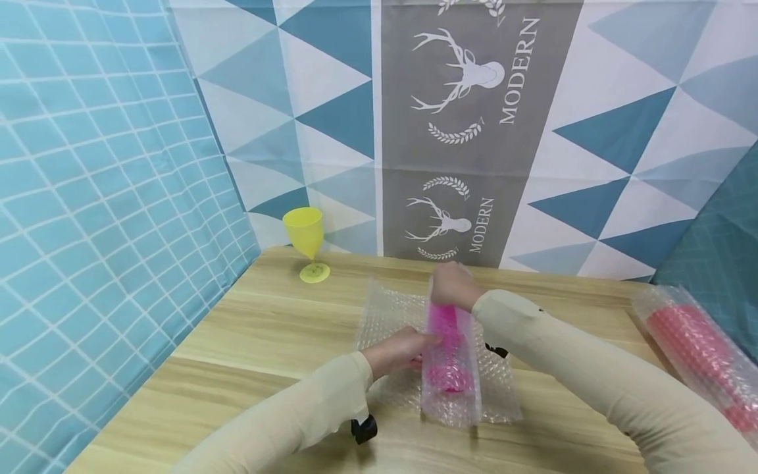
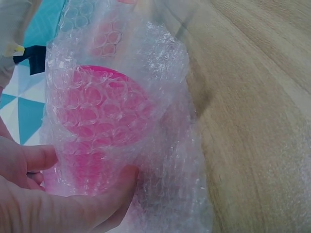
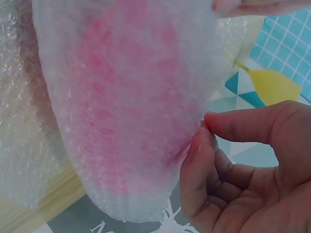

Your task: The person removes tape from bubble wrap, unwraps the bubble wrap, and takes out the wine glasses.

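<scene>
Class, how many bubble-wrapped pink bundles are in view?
2: the held bundle, gripped by the left hand and right hand; the other bundle, at the head view's right edge. Others may be hidden.

left hand (image 2: 53, 208) gripping bubble wrap (image 2: 170, 145)
the wrap surrounds a pink object (image 2: 104, 107); a wood-grain tabletop (image 2: 257, 121) lies alongside.

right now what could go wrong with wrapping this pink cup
The right hand pinches the wrap; a slip might let the wrap loosen. Nothing visible fastens the wrap beyond the rim of the pink cup, so the cup could slide out. A bump could tip the slim-stemmed yellow cup.
</scene>
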A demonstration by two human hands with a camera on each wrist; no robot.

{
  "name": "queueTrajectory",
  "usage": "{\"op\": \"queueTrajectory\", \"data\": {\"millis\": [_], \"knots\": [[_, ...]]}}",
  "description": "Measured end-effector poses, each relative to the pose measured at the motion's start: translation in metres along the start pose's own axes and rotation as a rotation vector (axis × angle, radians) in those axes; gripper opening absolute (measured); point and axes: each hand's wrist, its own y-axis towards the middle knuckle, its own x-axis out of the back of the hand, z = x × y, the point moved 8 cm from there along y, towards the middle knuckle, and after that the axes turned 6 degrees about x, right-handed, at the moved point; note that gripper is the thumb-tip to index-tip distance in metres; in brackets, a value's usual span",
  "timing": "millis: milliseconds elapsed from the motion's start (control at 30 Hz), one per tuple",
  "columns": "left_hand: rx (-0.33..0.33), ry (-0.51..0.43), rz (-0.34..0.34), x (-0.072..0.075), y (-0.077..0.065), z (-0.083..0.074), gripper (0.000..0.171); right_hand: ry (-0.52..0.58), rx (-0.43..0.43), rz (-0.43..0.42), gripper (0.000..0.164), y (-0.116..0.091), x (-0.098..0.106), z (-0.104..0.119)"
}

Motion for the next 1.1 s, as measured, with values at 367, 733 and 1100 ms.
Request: {"op": "queueTrajectory", "data": {"millis": [367,733,1100], "knots": [[0.002,0.013,0.005,0.0004,0.0015,-0.0042,0.045,-0.005,0.032,0.022,0.025,-0.0007,0.0053,0.0005],[0.008,-0.028,-0.03,0.003,0.0006,0.0002,0.041,0.009,0.078,0.031,0.024,0.0003,0.0047,0.0062],[0.01,-0.028,-0.012,0.0038,-0.0005,-0.0027,0.044,0.017,0.033,0.073,0.025,0.0018,0.0076,0.0013]]}}
